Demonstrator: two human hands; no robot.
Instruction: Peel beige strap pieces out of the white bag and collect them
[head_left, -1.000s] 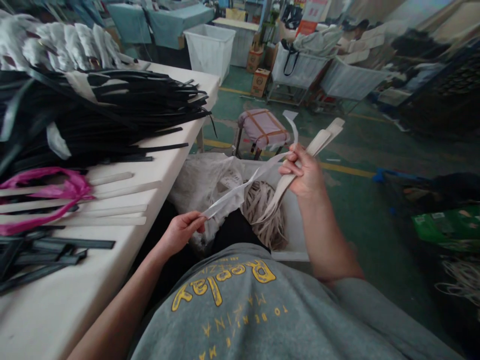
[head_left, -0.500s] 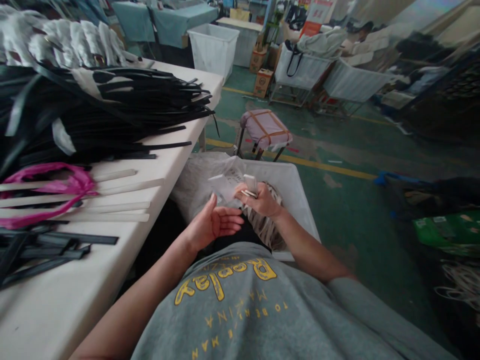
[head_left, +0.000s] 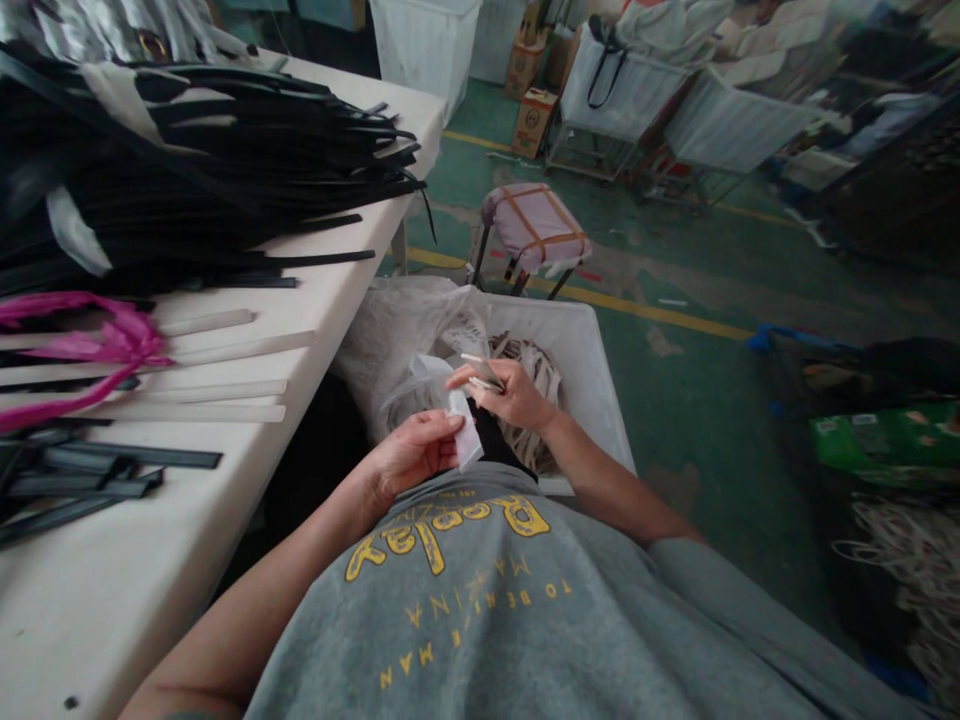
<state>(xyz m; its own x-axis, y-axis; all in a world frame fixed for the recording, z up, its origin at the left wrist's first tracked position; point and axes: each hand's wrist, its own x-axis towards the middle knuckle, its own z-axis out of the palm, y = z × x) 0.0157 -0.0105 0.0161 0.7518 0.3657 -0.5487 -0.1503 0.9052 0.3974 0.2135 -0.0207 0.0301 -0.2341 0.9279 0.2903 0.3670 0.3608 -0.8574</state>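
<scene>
My left hand (head_left: pixel 416 452) is closed in a pinch on a white strip (head_left: pixel 468 440) that looks like paper or thin plastic. The strip hangs below my thumb in front of the shirt, and a pale sheet shows just beyond it. Close by on the right, my right hand (head_left: pixel 517 395) is closed around a small flat pale piece (head_left: pixel 486 376), whose kind I cannot make out. Beneath both hands stands a white bin (head_left: pixel 600 400) with a clear plastic bag (head_left: pixel 401 325) and many beige strips (head_left: pixel 544 375) in it.
On the left a white table (head_left: pixel 315 300) holds bundled black straps (head_left: pixel 225 170), white straps (head_left: pixel 247 350) and a pink tie (head_left: pixel 120 340). Ahead stands a padded stool (head_left: pixel 536 225). White carts (head_left: pixel 600 95) and cardboard boxes (head_left: pixel 534 122) are farther off. A green package (head_left: pixel 885 440) lies right.
My left hand, open before, has closed on the white strip. My right hand has turned slightly and still holds the pale piece. The view has tilted downward.
</scene>
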